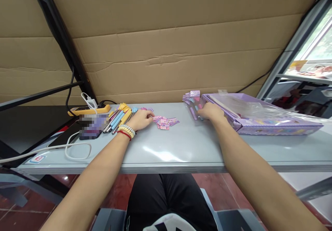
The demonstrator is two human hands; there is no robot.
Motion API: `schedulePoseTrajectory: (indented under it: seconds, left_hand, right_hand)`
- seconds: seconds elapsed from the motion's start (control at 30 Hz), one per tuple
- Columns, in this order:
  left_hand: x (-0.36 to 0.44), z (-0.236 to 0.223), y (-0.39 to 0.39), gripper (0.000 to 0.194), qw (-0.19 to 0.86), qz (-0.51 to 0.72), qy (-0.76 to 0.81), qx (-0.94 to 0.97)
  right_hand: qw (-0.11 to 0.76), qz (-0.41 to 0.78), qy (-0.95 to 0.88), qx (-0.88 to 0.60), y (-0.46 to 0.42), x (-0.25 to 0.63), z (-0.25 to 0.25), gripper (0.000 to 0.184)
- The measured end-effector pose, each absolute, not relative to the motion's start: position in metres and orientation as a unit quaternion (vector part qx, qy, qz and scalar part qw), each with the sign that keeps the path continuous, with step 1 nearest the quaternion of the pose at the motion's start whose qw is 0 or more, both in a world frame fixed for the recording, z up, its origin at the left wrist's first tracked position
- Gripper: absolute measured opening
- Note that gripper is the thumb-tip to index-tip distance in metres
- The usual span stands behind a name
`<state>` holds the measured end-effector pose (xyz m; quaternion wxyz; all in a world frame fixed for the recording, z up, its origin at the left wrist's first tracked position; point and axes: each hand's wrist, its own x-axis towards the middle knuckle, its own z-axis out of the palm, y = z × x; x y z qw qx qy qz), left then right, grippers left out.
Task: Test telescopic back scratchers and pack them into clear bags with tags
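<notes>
My left hand [140,119] rests over the table with its fingers pinched at the left edge of a small pile of pink and purple printed cards [165,121]. A card's edge appears to be between the fingertips. Beside that hand lies a bunch of pens [119,119] with yellow, blue and pink tops, partly hidden by it. My right hand [212,112] is closed at the side of some purple and pink pens in clear plastic bags [192,103]. Its fingertips are partly hidden against the bags.
A purple box [277,128] with clear plastic on it stands right of my right hand. On the left are a phone [92,129], a yellow power strip [89,110] and a white cable [77,157]. Cardboard [166,47] walls off the back of the grey table [166,148].
</notes>
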<state>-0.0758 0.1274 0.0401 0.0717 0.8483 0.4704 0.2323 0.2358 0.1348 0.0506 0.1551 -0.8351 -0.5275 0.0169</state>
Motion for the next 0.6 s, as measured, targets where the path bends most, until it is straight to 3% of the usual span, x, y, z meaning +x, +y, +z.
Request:
schedulePoseTrajectory:
  seconds: [0.6]
  left_hand:
    - [-0.073, 0.041, 0.126, 0.032, 0.081, 0.195, 0.474, 0.855]
  right_hand:
    - [0.195, -0.02, -0.494, -0.847, 0.139, 0.245, 0.044, 0.041]
